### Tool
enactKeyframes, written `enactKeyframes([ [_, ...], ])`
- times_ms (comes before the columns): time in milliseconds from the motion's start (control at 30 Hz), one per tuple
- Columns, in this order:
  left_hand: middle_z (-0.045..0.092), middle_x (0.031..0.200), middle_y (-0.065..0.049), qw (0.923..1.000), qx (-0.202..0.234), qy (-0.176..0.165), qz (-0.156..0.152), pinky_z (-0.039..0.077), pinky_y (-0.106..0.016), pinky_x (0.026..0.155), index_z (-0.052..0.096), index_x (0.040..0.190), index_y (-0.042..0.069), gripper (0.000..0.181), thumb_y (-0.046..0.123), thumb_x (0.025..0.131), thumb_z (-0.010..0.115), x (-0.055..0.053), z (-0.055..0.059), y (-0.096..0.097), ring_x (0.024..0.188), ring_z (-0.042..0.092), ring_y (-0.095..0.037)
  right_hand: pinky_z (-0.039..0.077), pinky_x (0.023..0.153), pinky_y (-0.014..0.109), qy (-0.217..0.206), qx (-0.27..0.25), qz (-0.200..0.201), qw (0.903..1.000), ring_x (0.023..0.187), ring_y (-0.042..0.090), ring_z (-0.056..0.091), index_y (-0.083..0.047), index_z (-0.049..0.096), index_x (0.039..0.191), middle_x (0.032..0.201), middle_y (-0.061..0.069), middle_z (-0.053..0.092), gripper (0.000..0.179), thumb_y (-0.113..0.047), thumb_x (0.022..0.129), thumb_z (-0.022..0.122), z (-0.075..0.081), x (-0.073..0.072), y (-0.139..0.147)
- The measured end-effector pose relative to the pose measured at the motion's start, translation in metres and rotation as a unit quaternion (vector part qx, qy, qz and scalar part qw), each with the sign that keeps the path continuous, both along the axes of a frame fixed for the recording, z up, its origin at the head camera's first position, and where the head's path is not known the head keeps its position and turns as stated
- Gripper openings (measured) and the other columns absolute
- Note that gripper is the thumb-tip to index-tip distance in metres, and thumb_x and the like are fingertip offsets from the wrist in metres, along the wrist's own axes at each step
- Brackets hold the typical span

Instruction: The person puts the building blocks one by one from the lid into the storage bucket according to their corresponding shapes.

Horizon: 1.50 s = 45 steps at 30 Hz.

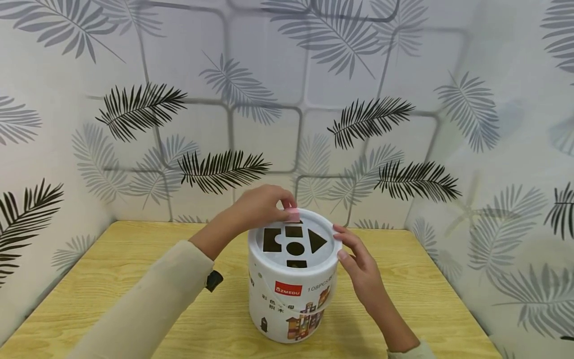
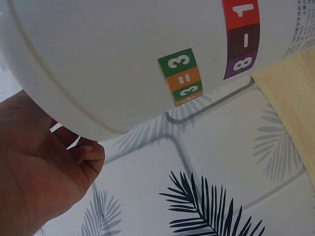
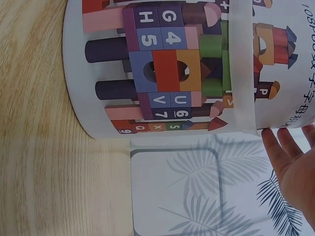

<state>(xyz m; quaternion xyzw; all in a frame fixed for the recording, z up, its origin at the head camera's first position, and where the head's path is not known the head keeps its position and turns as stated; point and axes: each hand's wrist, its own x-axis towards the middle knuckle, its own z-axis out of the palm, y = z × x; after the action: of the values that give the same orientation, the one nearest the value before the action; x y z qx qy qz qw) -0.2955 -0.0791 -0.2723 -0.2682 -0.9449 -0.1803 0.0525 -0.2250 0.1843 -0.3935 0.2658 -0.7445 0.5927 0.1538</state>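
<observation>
A white toy-block bucket [image 1: 287,299] stands upright, its lid [image 1: 273,259] pierced with several cut-out shapes. At the lid's far edge my left hand [image 1: 260,207] pinches a small pink block [image 1: 292,215], which sits over the slot there. In the left wrist view the left hand [image 2: 49,167] is beside the bucket's rim, and the block is hidden. My right hand [image 1: 360,264] rests its fingertips and thumb against the right side of the lid's rim. Nearly straight fingers [image 3: 278,152] touch the bucket [image 3: 88,73] in the right wrist view.
The bucket is on a light wooden table [image 1: 206,319]. Behind and at the sides stand walls with leaf-patterned covering [image 1: 269,134]. A white carrying handle [image 1: 329,301] hangs down the bucket's front.
</observation>
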Motion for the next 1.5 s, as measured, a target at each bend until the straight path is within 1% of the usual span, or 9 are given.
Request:
enactKeyframes([
  [400, 0.067, 0.1, 0.009, 0.9995, -0.015, -0.028, 0.005, 0.05, -0.034, 0.077, 0.07, 0.107, 0.027, 0.014, 0.035, 0.096, 0.069, 0.003, -0.003, 0.004, 0.094, 0.058, -0.015, 0.046, 0.101, 0.02, -0.003, 0.005, -0.001, 1.0, 0.143, 0.006, 0.039, -0.007, 0.054, 0.136, 0.156, 0.004, 0.042, 0.031, -0.009, 0.106, 0.048, -0.001, 0.0, -0.001],
  [633, 0.067, 0.113, 0.006, 0.9994, -0.021, -0.027, 0.002, 0.05, -0.039, 0.085, 0.07, 0.116, 0.024, 0.022, 0.031, 0.095, 0.069, 0.002, -0.005, -0.001, 0.105, 0.059, -0.016, 0.046, 0.101, 0.02, -0.003, 0.005, -0.001, 1.0, 0.143, 0.006, 0.039, -0.007, 0.054, 0.136, 0.156, 0.004, 0.042, 0.031, -0.009, 0.106, 0.048, -0.001, 0.0, -0.001],
  [733, 0.066, 0.115, 0.005, 0.9995, 0.003, -0.031, 0.0, 0.05, -0.04, 0.089, 0.071, 0.117, 0.022, 0.023, 0.03, 0.096, 0.067, 0.005, -0.008, -0.008, 0.108, 0.06, -0.018, 0.046, 0.101, 0.019, -0.001, 0.002, -0.001, 1.0, 0.143, 0.005, 0.039, -0.006, 0.054, 0.136, 0.156, 0.005, 0.042, 0.031, -0.008, 0.106, 0.048, -0.001, 0.0, -0.001],
  [833, 0.064, 0.119, 0.002, 0.9979, 0.052, -0.037, 0.009, 0.05, -0.04, 0.09, 0.071, 0.116, 0.022, 0.022, 0.032, 0.097, 0.065, 0.015, -0.012, -0.019, 0.106, 0.059, -0.019, 0.046, 0.101, 0.019, 0.002, 0.0, -0.001, 1.0, 0.143, 0.005, 0.039, -0.006, 0.054, 0.136, 0.156, 0.005, 0.042, 0.031, -0.007, 0.105, 0.047, -0.001, 0.0, -0.001],
  [967, 0.06, 0.124, 0.001, 0.9924, 0.118, -0.025, 0.025, 0.05, -0.039, 0.077, 0.071, 0.115, 0.023, 0.02, 0.032, 0.099, 0.063, 0.038, -0.018, -0.043, 0.095, 0.056, -0.02, 0.046, 0.101, 0.02, 0.001, -0.001, 0.001, 1.0, 0.143, 0.006, 0.039, -0.007, 0.054, 0.136, 0.156, 0.004, 0.042, 0.031, -0.008, 0.106, 0.047, -0.002, 0.0, -0.001],
  [1067, 0.059, 0.12, 0.002, 0.9889, 0.146, -0.006, 0.028, 0.048, -0.036, 0.069, 0.07, 0.115, 0.022, 0.018, 0.028, 0.099, 0.064, 0.056, -0.024, -0.065, 0.088, 0.052, -0.019, 0.047, 0.101, 0.02, -0.003, -0.001, 0.003, 1.0, 0.142, 0.006, 0.039, -0.007, 0.054, 0.136, 0.156, 0.003, 0.042, 0.031, -0.009, 0.106, 0.047, -0.002, 0.0, -0.002],
  [1233, 0.062, 0.117, 0.002, 0.9887, 0.145, -0.009, 0.037, 0.045, -0.035, 0.071, 0.07, 0.118, 0.022, 0.02, 0.027, 0.099, 0.065, 0.08, -0.041, -0.104, 0.091, 0.052, -0.018, 0.047, 0.101, 0.02, 0.0, 0.0, 0.003, 1.0, 0.142, 0.006, 0.04, -0.007, 0.054, 0.137, 0.156, 0.004, 0.042, 0.031, -0.008, 0.106, 0.047, -0.002, -0.002, -0.002],
  [1367, 0.063, 0.12, 0.0, 0.9887, 0.131, -0.049, 0.053, 0.045, -0.035, 0.072, 0.068, 0.122, 0.02, 0.026, 0.035, 0.1, 0.063, 0.097, -0.058, -0.134, 0.093, 0.052, -0.018, 0.046, 0.101, 0.019, 0.0, 0.003, -0.001, 1.0, 0.142, 0.006, 0.04, -0.008, 0.054, 0.136, 0.156, 0.003, 0.043, 0.031, -0.008, 0.106, 0.047, -0.002, -0.002, 0.0],
  [1500, 0.064, 0.121, 0.002, 0.9841, 0.129, -0.097, 0.074, 0.045, -0.031, 0.069, 0.067, 0.123, 0.021, 0.033, 0.042, 0.099, 0.064, 0.113, -0.076, -0.162, 0.09, 0.051, -0.016, 0.045, 0.102, 0.019, -0.003, 0.006, 0.0, 1.0, 0.143, 0.006, 0.039, -0.008, 0.054, 0.137, 0.157, 0.002, 0.042, 0.031, -0.01, 0.106, 0.047, -0.001, -0.001, 0.0],
])
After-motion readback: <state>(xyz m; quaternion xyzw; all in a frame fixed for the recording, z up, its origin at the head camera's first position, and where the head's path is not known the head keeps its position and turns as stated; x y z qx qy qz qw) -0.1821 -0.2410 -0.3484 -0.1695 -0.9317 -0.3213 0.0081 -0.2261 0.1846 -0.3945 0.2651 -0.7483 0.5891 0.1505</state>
